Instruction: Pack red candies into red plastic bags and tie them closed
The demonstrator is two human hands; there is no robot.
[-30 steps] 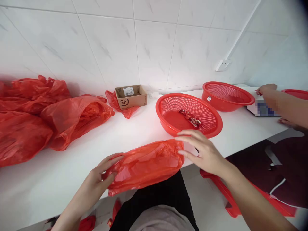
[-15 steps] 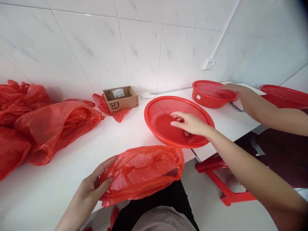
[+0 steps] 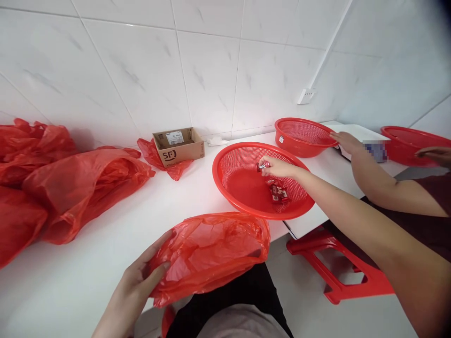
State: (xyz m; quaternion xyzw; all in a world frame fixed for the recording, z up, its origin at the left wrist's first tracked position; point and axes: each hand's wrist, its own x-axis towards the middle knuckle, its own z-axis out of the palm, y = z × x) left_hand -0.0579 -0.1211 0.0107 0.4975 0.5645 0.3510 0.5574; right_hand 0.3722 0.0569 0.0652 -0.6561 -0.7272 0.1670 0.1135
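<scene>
My left hand point(image 3: 144, 272) grips the edge of a red plastic bag point(image 3: 211, 253), whose mouth gapes toward the right at the table's front edge. Inside the large red basket point(image 3: 243, 210), my right hand point(image 3: 276, 168) pinches a small red-wrapped packet point(image 3: 262, 165) with dark and white print. Below that hand, several more red wrapped packets point(image 3: 278, 192) lie together on the right side of the basket's floor. The bag's right end is close to the basket's near rim.
Bundled red plastic bags point(image 3: 84, 188) cover the table's left side. A cardboard box point(image 3: 179, 152) stands by the wall on another red bag. To the right, a co-worker's hand point(image 3: 347, 140) touches a second red basket point(image 3: 299, 146); a red stool point(image 3: 338, 284) stands below.
My right hand has closed on a small packet and more packets show in the basket. The co-worker's basket has shifted slightly left. My left hand still holds the bag.
</scene>
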